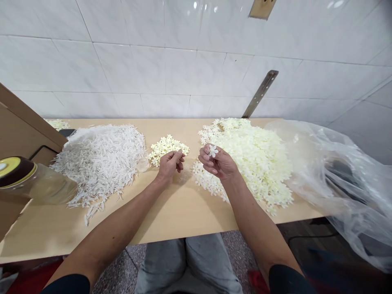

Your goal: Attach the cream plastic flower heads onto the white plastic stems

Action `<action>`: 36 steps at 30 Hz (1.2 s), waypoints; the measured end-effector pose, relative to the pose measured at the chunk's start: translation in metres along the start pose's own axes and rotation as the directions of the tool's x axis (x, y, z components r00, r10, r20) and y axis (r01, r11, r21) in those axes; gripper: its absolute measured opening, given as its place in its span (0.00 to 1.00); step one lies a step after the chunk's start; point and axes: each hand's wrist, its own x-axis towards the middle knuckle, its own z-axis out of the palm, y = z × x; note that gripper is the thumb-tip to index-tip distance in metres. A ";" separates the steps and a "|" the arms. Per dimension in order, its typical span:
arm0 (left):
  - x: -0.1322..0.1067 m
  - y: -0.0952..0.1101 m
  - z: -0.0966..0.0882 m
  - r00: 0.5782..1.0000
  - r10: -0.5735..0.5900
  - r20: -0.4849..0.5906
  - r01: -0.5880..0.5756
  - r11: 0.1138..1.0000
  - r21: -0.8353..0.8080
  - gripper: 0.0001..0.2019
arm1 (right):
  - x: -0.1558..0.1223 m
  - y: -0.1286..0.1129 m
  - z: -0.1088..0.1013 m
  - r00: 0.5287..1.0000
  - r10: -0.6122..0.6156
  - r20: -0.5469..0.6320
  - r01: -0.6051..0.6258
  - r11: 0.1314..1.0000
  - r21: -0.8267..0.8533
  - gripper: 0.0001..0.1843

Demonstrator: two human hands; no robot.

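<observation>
My right hand (221,164) is raised over the table, its thumb and fingers pinching a small white artificial flower (212,151) with its petals facing me. To its left, my left hand (170,166) has thumb and forefinger pressed together. Whatever may be between those fingertips is too small to make out. Just behind the left hand lies a small heap of pale yellow flowers (168,146). A large pile of cream-white flowers (257,159) spreads behind and to the right of my right hand. Left of my left hand is a big pile of thin white plastic pieces (104,155).
A small clear cup (142,164) stands beside the white pile. At the left are a clear jar with a yellow-and-black lid (16,171) and a cardboard box (27,126). A clear plastic bag (330,163) hangs over the table's right end. A metal bracket (260,94) leans against the tiled wall.
</observation>
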 end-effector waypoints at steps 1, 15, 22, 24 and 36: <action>0.000 -0.001 0.000 1.000 0.001 0.002 -0.001 1.000 0.004 0.21 | 0.000 -0.002 0.000 1.000 -0.001 -0.021 0.000 0.999 -0.047 0.16; 0.001 -0.013 0.000 0.998 0.064 -0.014 -0.061 0.989 0.133 0.21 | -0.063 -0.072 0.003 0.743 -0.602 -0.292 -0.261 0.141 -0.955 0.13; -0.008 -0.015 0.001 0.980 0.194 0.053 -0.200 0.919 0.340 0.19 | -0.097 -0.095 0.030 0.595 -0.803 0.031 -0.209 -0.192 -0.959 0.08; -0.010 -0.015 0.001 0.973 0.225 0.059 -0.229 0.888 0.398 0.18 | -0.109 -0.113 0.038 0.413 -0.897 0.154 -0.260 -0.278 -0.925 0.07; -0.013 -0.023 0.002 0.944 0.308 0.121 -0.327 0.815 0.477 0.16 | -0.087 -0.073 -0.059 0.566 -0.815 -0.124 -0.524 -0.239 -0.818 0.15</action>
